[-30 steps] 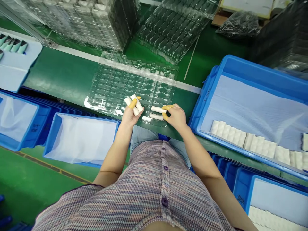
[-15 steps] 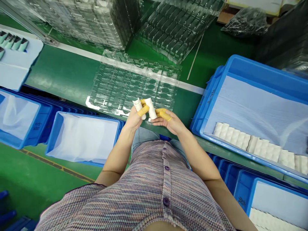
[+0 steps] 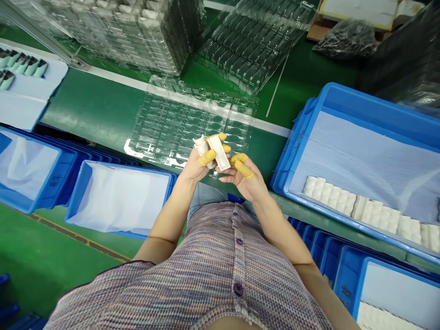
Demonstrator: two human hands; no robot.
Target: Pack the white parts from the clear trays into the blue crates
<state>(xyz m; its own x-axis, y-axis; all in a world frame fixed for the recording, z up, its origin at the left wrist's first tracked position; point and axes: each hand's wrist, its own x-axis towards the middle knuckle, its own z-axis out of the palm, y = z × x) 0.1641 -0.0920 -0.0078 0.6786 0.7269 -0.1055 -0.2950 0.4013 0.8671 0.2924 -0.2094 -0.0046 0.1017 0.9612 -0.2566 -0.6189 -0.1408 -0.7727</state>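
Observation:
My left hand (image 3: 194,167) grips a small white roll (image 3: 201,149), possibly foam, and its yellow finger cots reach around a flat white foam piece (image 3: 218,152). The lower end of that piece touches my right hand (image 3: 244,176), which is turned palm up, with yellow cots on two fingers. Both hands are held above a clear plastic blister tray (image 3: 192,114) lying on the green bench (image 3: 92,103). Any other white rolls are hidden or out of sight.
A blue crate (image 3: 360,98) at right holds rows of white foam blocks. Further blue crates (image 3: 120,167) stand along the near side of the bench. Tall stacks of clear blister trays (image 3: 120,32) rise behind it, and teal-and-black items sit on a white sheet (image 3: 34,89) at far left.
My hands have come together from their earlier separate positions. The white pieces now sit close together, and my right hand has turned palm up beneath the flat piece.

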